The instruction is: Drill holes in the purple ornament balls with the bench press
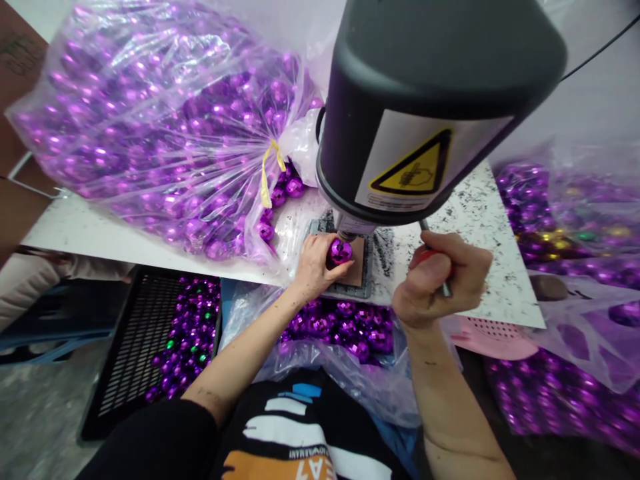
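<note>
My left hand (317,265) is closed round a shiny purple faceted ball (341,251), thumb in front and fingers behind. The ball sits directly under the narrow metal tip of a dark grey press machine (390,160), over a brown pad (356,263) on a grey metal base plate (369,270). Whether the tip touches the ball I cannot tell. To the right, my right hand (440,273) grips a metal lever (447,289) with a red part showing between the fingers. The lever runs up behind the machine's head.
A large tied plastic bag (165,133) of purple balls covers the table's left. Loose balls (294,187) lie by its neck. An open bag of balls (345,327) rests at my lap. A black crate (135,333) stands lower left, a pink perforated item (495,339) and more bags (565,400) at right.
</note>
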